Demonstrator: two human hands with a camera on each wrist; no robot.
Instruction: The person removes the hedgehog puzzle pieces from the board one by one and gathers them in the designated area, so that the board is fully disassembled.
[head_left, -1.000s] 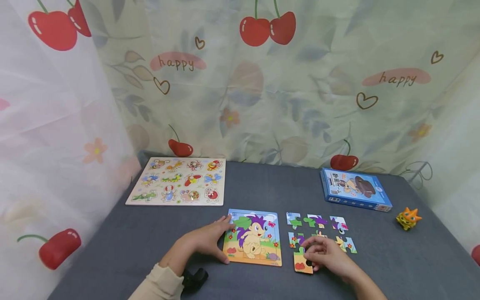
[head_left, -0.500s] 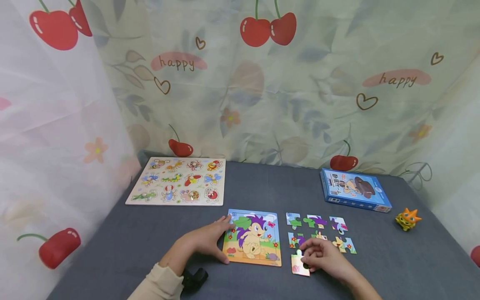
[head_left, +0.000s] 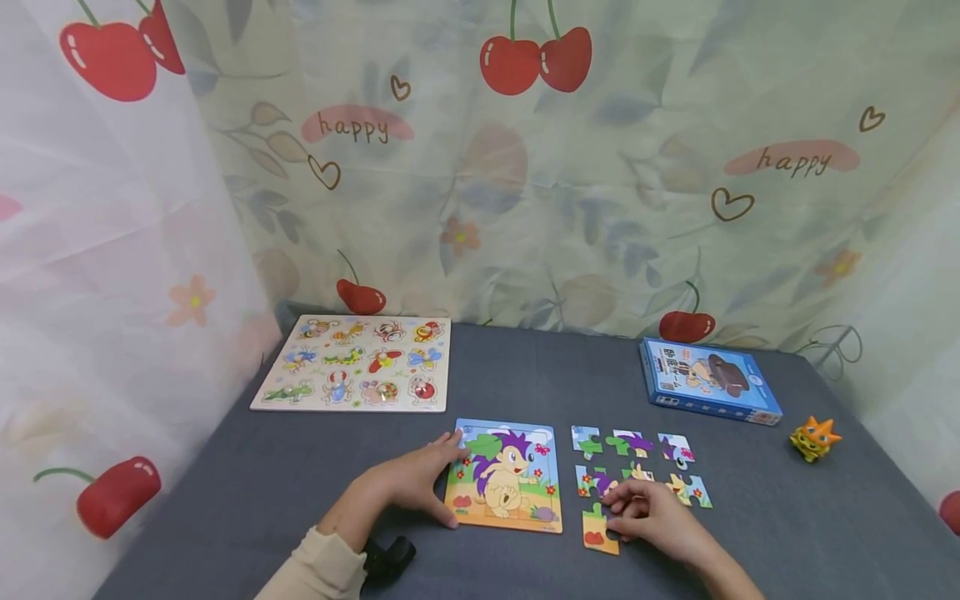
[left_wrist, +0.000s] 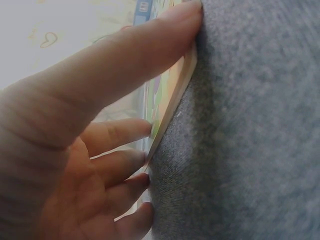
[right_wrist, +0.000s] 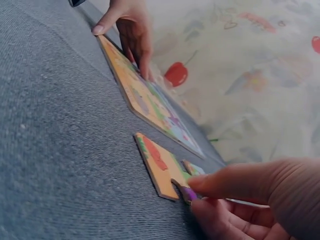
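In the head view, my left hand (head_left: 420, 479) rests at the left edge of a square hedgehog puzzle board (head_left: 517, 479). Its thumb lies by the near corner, its fingers spread toward the far one; the left wrist view shows the thumb (left_wrist: 125, 60) over the rim. To the board's right, my right hand (head_left: 652, 517) pinches a jigsaw piece (head_left: 595, 537) with a red shape on orange. Thumb and forefinger grip that piece by its notched side in the right wrist view. Several other jigsaw pieces (head_left: 587, 440) lie in two rows beyond, some partly behind the right hand.
A white board of insect pictures (head_left: 356, 375) lies at the back left. At the back right sits a blue box (head_left: 708, 379), with a small orange and yellow toy figure (head_left: 814, 439) near it. A patterned curtain (head_left: 450, 208) closes off the back.
The right hand has shifted the red-and-orange piece slightly left and toward me, away from the rows; it tilted and caught the light midway. The left hand and board have stayed put.
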